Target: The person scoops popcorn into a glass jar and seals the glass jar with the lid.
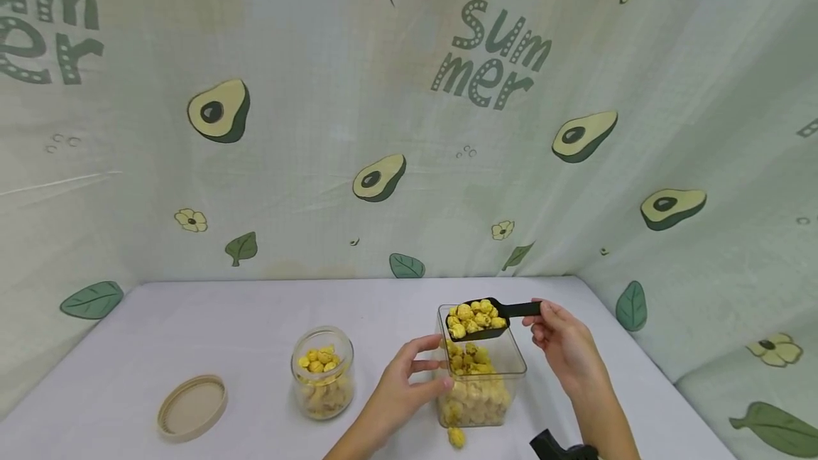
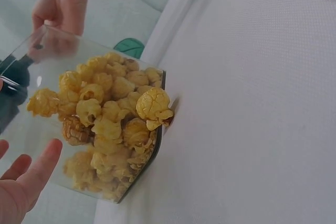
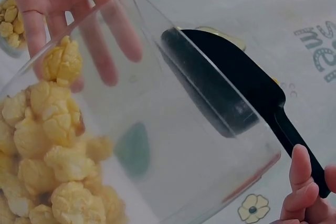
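the right hand (image 1: 565, 343) pinches the end of a black scoop's handle (image 1: 524, 309) between thumb and curled fingers, the scoop's bowl (image 1: 479, 336) sitting over the opening of a clear square container (image 1: 511, 362), toward its far left corner. a heap of yellow popcorn (image 1: 469, 319) fills the bowl. the left hand (image 1: 409, 380) rests against the container at its left side, fingers spread well apart and nearly straight along the outer wall, thumb at the near face. more popcorn is piled inside the container, which stands upright on the white bench (image 1: 243, 332), and one loose piece (image 1: 456, 437) lies on the bench just in front of it. to the left of the left hand stands a round glass jar (image 1: 323, 380), uncovered and partly filled with popcorn; farther left a beige round lid (image 1: 192, 439) lies on the bench. behind hangs a pale cloth (image 1: 307, 126) printed with avocados, leaves, flowers and the word "summer".
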`<state>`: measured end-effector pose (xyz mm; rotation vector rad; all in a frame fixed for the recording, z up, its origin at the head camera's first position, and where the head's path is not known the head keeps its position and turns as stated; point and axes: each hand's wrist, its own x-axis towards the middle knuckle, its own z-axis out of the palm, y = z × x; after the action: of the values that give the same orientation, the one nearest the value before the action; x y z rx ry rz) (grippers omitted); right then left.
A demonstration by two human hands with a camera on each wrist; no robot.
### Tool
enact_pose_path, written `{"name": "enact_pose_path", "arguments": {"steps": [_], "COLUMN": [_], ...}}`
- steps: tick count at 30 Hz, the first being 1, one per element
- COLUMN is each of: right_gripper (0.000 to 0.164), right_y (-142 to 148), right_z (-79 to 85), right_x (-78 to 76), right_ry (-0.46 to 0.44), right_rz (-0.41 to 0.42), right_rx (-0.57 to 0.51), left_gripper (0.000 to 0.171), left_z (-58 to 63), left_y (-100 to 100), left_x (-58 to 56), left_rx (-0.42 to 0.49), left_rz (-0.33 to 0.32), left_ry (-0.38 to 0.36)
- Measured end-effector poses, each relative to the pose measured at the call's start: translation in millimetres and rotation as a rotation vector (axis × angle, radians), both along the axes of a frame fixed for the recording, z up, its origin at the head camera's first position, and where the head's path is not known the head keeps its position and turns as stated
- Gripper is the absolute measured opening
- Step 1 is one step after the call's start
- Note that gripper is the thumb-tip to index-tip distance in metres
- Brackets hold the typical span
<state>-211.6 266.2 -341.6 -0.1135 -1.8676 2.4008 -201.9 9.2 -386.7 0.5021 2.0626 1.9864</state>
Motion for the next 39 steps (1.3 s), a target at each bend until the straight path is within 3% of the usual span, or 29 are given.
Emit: {"name": "enact_pose_path", "arguments": {"steps": [6,11,17,22,24,27,30,32,35,39], "right_gripper": [0.02,0.019,0.017,0.014,0.014,0.014,0.015,0.016,0.02,0.026], "right_y": [-1,-8,-22,-35,-41,-50,-58,-64,-74,-89], "right_z": [2.9,8.3,13.1,15.8,17.2,19.4,21.8,23.9,27.7,32.8], "right_x": [5.3,9.3,12.4,15.2,16.3,17.1,16.8,15.9,13.8,10.3], "right_ry": [0.129,0.171,0.202,0.199,0.177,0.138,0.115,0.117,0.121,0.095], "right_rz": [0.072,0.122,0.14,0.134,0.123,0.104,0.101,0.115,0.145,0.181], "right_rx": [-0.134,-0.263,-0.305,-0.267,-0.228,-0.175,-0.129,-0.102,-0.061,-0.025], "left_gripper": [0.058,0.057,0.054,0.05,0.048,0.048,0.053,0.057,0.059,0.059], "left_z": [1.3,8.4,20.4,35.0,39.5,41.4,37.8,33.8,26.3,15.1], "left_y": [-2,-14,-39,-66,-79,-99,-120,-133,-149,-161], "left_x": [0.8,4.0,13.2,25.0,29.4,32.3,31.3,29.8,28.2,26.8], "left_rx": [-0.006,0.019,-0.008,-0.066,-0.087,-0.114,-0.161,-0.199,-0.272,-0.378], "left_rz": [0.003,-0.001,0.028,0.128,0.181,0.251,0.31,0.354,0.407,0.444], "left_ry": [0.012,0.047,0.13,0.189,0.26,0.457,0.671,0.75,0.753,0.642]}}
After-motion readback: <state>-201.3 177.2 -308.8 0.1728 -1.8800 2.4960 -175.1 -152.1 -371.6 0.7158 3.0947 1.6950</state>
